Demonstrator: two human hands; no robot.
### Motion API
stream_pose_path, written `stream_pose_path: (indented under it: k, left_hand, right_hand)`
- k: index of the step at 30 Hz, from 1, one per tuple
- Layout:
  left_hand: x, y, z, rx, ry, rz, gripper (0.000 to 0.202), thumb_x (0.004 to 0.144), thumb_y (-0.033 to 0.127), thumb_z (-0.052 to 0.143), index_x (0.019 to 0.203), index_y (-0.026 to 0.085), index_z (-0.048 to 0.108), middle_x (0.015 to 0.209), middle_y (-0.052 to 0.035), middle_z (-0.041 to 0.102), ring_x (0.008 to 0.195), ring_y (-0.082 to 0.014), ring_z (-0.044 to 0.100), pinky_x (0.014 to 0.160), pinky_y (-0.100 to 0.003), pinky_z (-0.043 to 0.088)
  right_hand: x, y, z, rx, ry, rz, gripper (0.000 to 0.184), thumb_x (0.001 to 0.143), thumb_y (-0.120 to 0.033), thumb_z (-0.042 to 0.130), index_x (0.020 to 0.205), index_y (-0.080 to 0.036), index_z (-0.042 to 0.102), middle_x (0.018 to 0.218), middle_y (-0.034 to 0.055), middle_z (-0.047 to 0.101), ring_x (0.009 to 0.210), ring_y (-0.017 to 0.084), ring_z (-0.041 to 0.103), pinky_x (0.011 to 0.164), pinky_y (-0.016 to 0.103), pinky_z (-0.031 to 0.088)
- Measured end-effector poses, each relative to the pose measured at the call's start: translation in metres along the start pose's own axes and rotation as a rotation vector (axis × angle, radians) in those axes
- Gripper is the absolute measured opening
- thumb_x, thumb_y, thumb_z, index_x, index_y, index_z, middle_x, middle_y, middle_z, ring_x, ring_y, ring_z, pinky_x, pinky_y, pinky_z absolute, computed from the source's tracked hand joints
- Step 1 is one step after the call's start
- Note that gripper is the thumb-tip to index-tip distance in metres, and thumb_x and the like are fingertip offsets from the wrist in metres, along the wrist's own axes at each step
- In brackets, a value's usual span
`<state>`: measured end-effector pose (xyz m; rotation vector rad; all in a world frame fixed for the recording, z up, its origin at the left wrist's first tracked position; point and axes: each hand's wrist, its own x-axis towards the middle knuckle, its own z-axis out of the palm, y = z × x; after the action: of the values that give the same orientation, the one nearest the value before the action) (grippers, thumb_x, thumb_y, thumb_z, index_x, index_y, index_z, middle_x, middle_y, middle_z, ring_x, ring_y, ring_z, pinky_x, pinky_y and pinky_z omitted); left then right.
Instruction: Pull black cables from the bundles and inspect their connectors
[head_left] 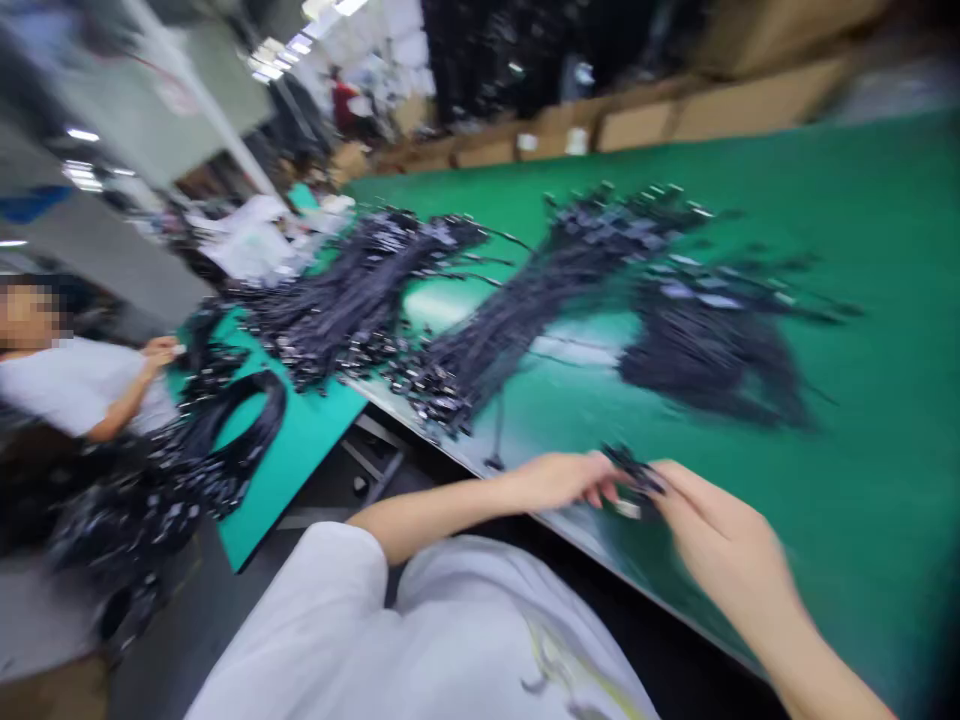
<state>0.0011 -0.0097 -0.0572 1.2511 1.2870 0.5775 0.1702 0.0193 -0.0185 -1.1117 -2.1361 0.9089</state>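
A small coiled black cable [634, 468] is between my two hands, above the front part of the green table. My left hand [566, 480] has its fingers closed at the cable's left side. From the right, my right hand [712, 520] pinches the other side of it with thumb and fingers. A pale connector or tag [627, 509] shows just below the cable; blur hides its exact kind. Beyond my hands lies a loose bundle of black cables [705, 350], with a longer cable bundle [517, 300] to its left.
The green table [862, 420] has its front edge along my body. More black cables [352, 290] lie at its left end. Cardboard boxes [637, 128] line the far side. At left, a co-worker [90, 385] in white sits by another green table [300, 440] with coiled cables.
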Motion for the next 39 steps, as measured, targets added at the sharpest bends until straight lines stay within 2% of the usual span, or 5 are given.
stream_pose_path:
  k: [9, 18, 26, 36, 39]
  left_hand:
    - [-0.009, 0.009, 0.007, -0.357, 0.016, 0.253, 0.043, 0.087, 0.054, 0.058, 0.108, 0.017, 0.069, 0.125, -0.0104, 0.064, 0.12, -0.0238, 0.056, 0.104, -0.032, 0.04]
    - [0.004, 0.011, 0.005, 0.253, 0.21, 0.241, 0.035, 0.097, 0.05, 0.038, 0.095, 0.02, 0.056, 0.055, 0.0047, 0.055, 0.046, -0.0108, 0.051, 0.052, -0.022, 0.039]
    - [0.009, 0.0, 0.013, 1.166, 0.054, 0.783, 0.032, 0.099, 0.037, 0.041, 0.109, 0.017, 0.063, 0.076, -0.0063, 0.069, 0.07, -0.0194, 0.066, 0.068, -0.031, 0.049]
    - [0.009, 0.012, -0.046, 1.05, 0.247, 0.719, 0.034, 0.096, 0.033, 0.044, 0.128, 0.025, 0.051, 0.12, -0.0087, 0.065, 0.112, -0.0245, 0.061, 0.098, -0.041, 0.051]
    - [0.009, 0.004, -0.077, 1.096, 0.366, 0.628, 0.036, 0.095, 0.037, 0.043, 0.126, 0.023, 0.054, 0.122, -0.0111, 0.064, 0.114, -0.0277, 0.06, 0.1, -0.045, 0.049]
  right_hand:
    - [-0.012, 0.023, 0.026, 0.945, -0.274, 0.467, 0.045, 0.071, -0.062, 0.061, 0.068, -0.019, 0.05, 0.056, -0.0061, 0.037, 0.045, 0.007, 0.019, 0.044, 0.022, 0.018]
    - [-0.027, 0.003, -0.023, -0.301, 0.226, -0.164, 0.027, 0.099, -0.032, 0.043, 0.11, -0.017, 0.063, 0.108, 0.0125, 0.066, 0.103, 0.024, 0.056, 0.09, 0.037, 0.041]
    - [-0.036, 0.029, -0.02, -0.368, -0.38, 0.046, 0.03, 0.097, -0.041, 0.052, 0.104, -0.015, 0.065, 0.1, 0.0105, 0.069, 0.09, 0.022, 0.064, 0.076, 0.03, 0.046]
    - [-0.083, 0.116, -0.215, -0.873, 0.742, 0.589, 0.041, 0.099, -0.027, 0.036, 0.135, -0.014, 0.051, 0.119, 0.0179, 0.059, 0.107, 0.029, 0.056, 0.09, 0.04, 0.042]
    - [-0.088, 0.148, -0.256, -1.008, 0.763, 0.736, 0.043, 0.097, -0.026, 0.039, 0.135, -0.011, 0.051, 0.118, 0.0222, 0.056, 0.106, 0.032, 0.051, 0.085, 0.043, 0.04]
